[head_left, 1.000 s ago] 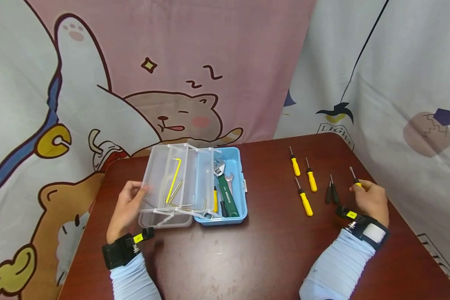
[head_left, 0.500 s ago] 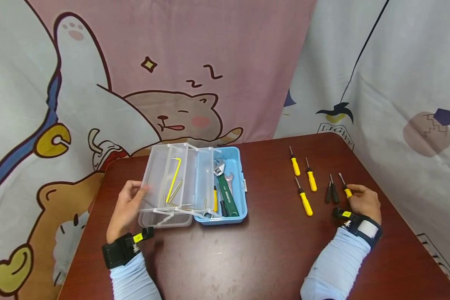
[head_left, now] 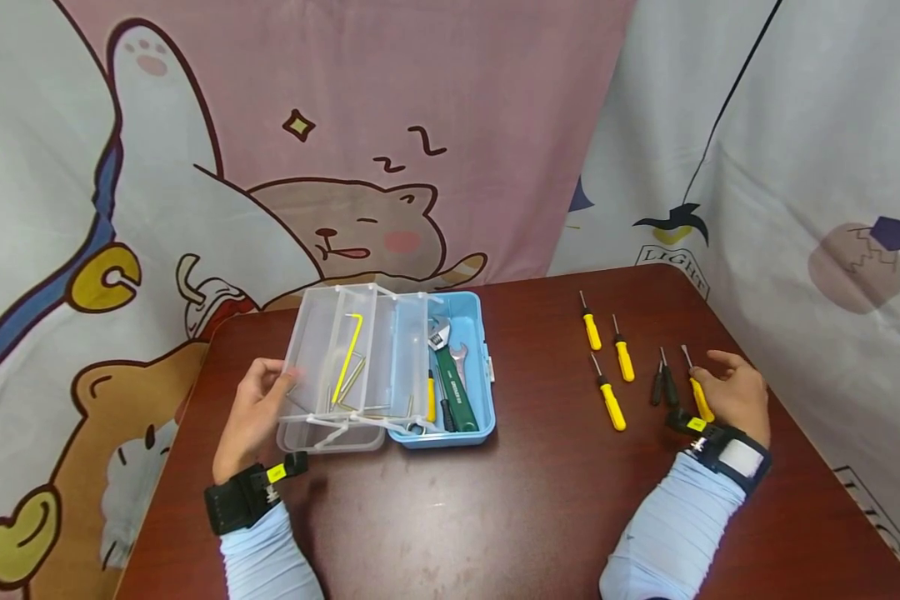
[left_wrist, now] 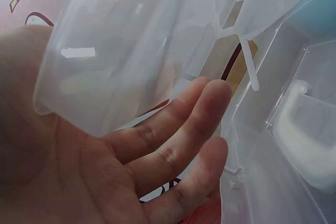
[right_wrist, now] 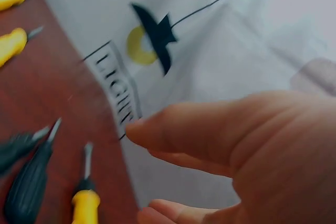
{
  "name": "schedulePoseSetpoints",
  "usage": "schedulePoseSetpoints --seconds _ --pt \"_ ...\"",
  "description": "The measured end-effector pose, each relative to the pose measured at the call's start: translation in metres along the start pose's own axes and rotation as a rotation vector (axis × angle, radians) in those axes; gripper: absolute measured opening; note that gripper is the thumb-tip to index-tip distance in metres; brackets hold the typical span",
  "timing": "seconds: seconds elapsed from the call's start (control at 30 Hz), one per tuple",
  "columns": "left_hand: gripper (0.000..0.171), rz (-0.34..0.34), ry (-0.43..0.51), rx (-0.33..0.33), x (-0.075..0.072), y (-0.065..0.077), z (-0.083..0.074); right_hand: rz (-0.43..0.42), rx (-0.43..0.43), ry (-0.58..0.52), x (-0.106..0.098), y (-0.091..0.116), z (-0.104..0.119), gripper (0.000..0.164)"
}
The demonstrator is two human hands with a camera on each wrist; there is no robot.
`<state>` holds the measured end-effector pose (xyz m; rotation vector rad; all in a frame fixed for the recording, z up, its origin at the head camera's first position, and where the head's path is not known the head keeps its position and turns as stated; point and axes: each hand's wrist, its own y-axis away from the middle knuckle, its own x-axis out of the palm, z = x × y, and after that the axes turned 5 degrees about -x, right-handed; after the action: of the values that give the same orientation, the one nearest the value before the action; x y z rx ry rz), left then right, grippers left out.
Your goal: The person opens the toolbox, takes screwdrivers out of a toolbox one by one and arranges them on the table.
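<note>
My left hand (head_left: 251, 417) pinches the left edge of a clear plastic tray (head_left: 315, 342), thumb on top. In the left wrist view its other fingers extend under the tray (left_wrist: 115, 77). The tray, holding a yellow hex key (head_left: 349, 358) and several metal ones, is raised on hinged arms from a blue toolbox (head_left: 467, 308). At the right, my right hand (head_left: 737, 400) is just beside a yellow-handled screwdriver (head_left: 701, 402) on the table. The right wrist view shows its thumb and fingers (right_wrist: 184, 124) spread apart with nothing between them, right of that screwdriver (right_wrist: 85, 206).
Three yellow screwdrivers (head_left: 611, 407) and two dark-handled ones (head_left: 670, 387) lie left of my right hand. A green-handled adjustable wrench (head_left: 457, 396) and other tools lie in the toolbox. Printed curtains (head_left: 495, 125) hang behind the brown table (head_left: 525, 500).
My right hand has brought the yellow screwdriver left, laid it beside the dark ones and let go, its fingers now spread. The left hand and tray have stayed put.
</note>
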<state>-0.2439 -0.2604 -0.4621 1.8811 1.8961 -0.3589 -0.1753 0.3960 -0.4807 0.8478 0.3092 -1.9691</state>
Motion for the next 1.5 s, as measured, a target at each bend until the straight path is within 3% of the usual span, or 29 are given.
schedulePoseSetpoints --seconds 0.1,0.3,0.57,0.87,1.13,1.5 --pt "0.049 0.006 0.001 -0.006 0.000 0.000 0.000 0.023 -0.031 -0.017 -0.004 0.004 0.014 0.066" --pt "0.050 0.005 0.002 -0.013 -0.001 0.000 -0.002 0.078 -0.182 0.009 0.003 0.011 0.058 0.067" --pt "0.050 0.000 0.004 -0.012 0.001 0.001 -0.002 0.197 -0.429 0.010 0.034 0.030 0.120 0.058" --pt "0.049 -0.004 -0.002 -0.014 0.001 0.002 -0.001 0.262 -0.669 -0.026 0.075 0.045 0.161 0.044" --pt "0.050 -0.001 0.002 -0.010 0.001 0.002 -0.002 0.313 -0.773 -0.030 0.110 0.064 0.189 0.038" --pt "0.049 0.002 -0.001 0.011 0.000 0.001 -0.002 0.433 -0.833 0.000 0.152 0.084 0.208 0.040"
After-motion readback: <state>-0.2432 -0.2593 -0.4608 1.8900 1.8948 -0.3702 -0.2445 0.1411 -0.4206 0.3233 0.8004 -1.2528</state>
